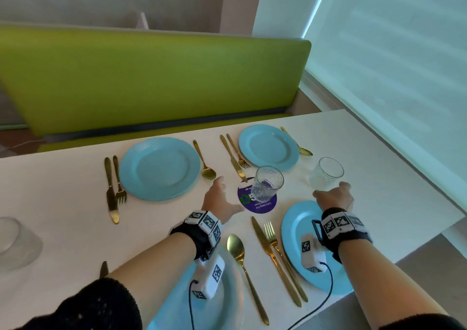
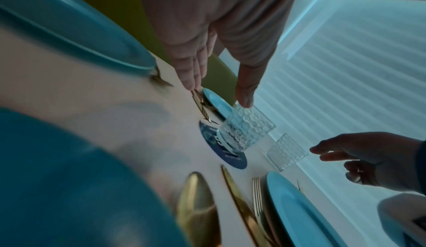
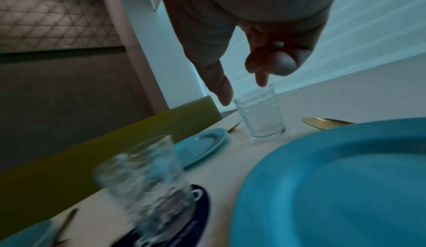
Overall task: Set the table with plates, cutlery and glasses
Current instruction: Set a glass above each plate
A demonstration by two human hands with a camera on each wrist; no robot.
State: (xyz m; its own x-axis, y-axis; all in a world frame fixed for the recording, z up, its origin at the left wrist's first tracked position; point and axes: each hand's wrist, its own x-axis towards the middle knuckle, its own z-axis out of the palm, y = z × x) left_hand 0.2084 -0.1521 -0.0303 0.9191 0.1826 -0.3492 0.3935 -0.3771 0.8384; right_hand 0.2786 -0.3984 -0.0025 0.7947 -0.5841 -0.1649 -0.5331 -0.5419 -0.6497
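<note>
Two ribbed clear glasses stand upright between the place settings. One glass [image 1: 266, 184] [image 2: 244, 128] [image 3: 143, 178] sits on a round purple coaster [image 1: 257, 204]. My left hand [image 1: 230, 194] [image 2: 219, 96] hovers just left of it, fingers straight, thumb spread, touching nothing. The other glass [image 1: 326, 173] [image 2: 285, 152] [image 3: 260, 116] stands on bare table beyond the near right blue plate [image 1: 298, 231]. My right hand [image 1: 331, 189] [image 3: 244, 92] is just short of this glass with thumb and fingers apart and holds nothing.
Blue plates lie at far left [image 1: 159, 169], far right [image 1: 267, 146] and under my left forearm [image 1: 164, 312], each flanked by gold cutlery [image 1: 273, 254]. A third glass [image 1: 15, 238] is blurred at the left edge. A green bench [image 1: 151, 77] runs behind; the table edge [image 1: 429, 228] is close on the right.
</note>
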